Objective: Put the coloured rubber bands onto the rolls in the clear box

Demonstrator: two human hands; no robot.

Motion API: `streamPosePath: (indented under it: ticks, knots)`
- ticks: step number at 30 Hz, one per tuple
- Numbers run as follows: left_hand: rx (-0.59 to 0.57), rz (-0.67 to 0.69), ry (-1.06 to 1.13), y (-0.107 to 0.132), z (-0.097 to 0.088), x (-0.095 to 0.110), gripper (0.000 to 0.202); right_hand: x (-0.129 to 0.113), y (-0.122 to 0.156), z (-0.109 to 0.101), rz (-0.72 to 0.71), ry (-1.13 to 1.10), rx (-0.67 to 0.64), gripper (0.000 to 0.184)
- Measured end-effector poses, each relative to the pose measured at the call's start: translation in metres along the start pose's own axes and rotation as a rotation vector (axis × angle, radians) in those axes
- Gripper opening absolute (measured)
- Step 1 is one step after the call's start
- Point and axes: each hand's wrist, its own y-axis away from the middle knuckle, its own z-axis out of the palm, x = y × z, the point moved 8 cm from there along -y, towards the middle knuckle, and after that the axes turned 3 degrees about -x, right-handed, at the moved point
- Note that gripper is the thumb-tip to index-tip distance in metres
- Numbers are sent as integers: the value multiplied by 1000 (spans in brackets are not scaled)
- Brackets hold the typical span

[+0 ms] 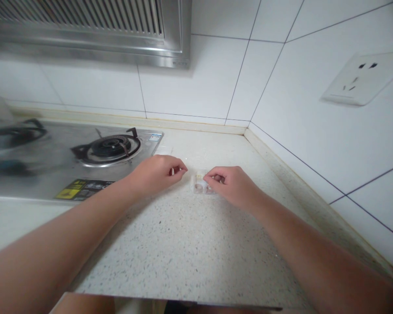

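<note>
A small clear plastic tray (198, 192) with round hollows lies flat on the speckled countertop (183, 253). Tiny things seem to sit in some hollows, one yellowish, too small to name. Over the tray's right part is my right hand (232, 185), its thumb and fingertips pinched together and hiding some of the hollows. My left hand (159, 174) hovers just left of the tray, apart from it, also with thumb and forefinger pinched. Whatever either pinch holds, if anything, is too small to make out.
To the left, a steel gas hob (62, 135) has a black burner (111, 146) near my left hand and a yellow-black label (81, 189). A range hood (170, 48) hangs above. Tiled walls meet in the back right corner, with a socket (363, 78) on the right one.
</note>
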Motion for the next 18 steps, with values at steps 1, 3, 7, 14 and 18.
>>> streamPosePath:
  ticks: [1, 3, 7, 14, 18]
  knots:
    - [12, -8, -34, 0, -3, -4, 21, 0, 0, -1, -3, -5, 0, 25]
    - [63, -52, -106, -1, -12, -16, 22, 1, 0, -2, -14, -11, 2, 25]
    - [198, -213, -240, 2, -37, -44, 25, 3, 0, -4, -27, 16, 17, 23]
    - [200, -277, -355, 6, -50, -65, 26, 11, -1, -14, -32, 56, 40, 21]
    - [147, -267, -354, 4, -44, -76, 27, 20, -2, -25, 0, 65, 85, 21]
